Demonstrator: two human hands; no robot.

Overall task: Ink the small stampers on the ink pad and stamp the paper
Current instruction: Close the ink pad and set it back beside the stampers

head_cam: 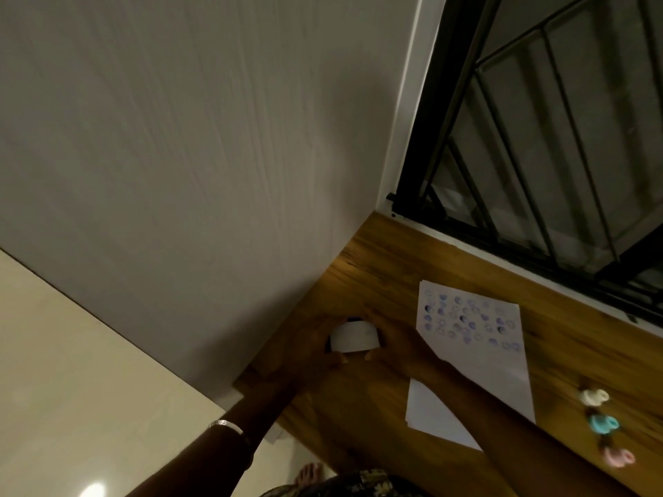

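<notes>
The fingers of the left hand [305,347] and the right hand [398,347] close from either side on a small white box [353,338], most likely the ink pad or its lid, though the dim light and blur leave that unsure. A dark edge shows just behind its far rim. Holding it between both hands suggests it is being opened, shut or steadied near the wall corner of the tabletop [376,267].

The paper [473,353] lies just beside the right hand, the forearm crossing its near half; its far half carries rows of bluish round and heart-shaped prints, so much of the stamping looks done. The small stampers [599,423], cream, blue and pink, lie in a loose row beyond the paper's right edge, well apart from both hands and untouched.
</notes>
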